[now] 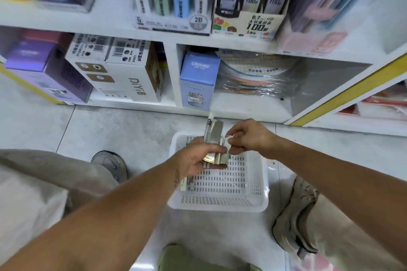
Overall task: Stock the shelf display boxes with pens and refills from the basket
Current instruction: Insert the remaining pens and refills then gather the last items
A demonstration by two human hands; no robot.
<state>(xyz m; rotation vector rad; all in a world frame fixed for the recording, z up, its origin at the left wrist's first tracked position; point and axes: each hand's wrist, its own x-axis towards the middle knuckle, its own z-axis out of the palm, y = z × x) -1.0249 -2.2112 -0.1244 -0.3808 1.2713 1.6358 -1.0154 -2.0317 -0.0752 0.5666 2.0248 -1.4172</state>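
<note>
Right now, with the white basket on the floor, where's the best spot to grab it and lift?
Take the white basket by its near rim, coming from above with the grip over that edge. The rim is a broad rolled lip, clear on this side, while both hands and the packs they hold hang over the far half.

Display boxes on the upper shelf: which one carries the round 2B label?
The left display box, holding white, green and blue packs; the box beside it reads 0.7 and 100.

Head-worn view, steeply downward, near shelves (pixel 220 38)
</note>
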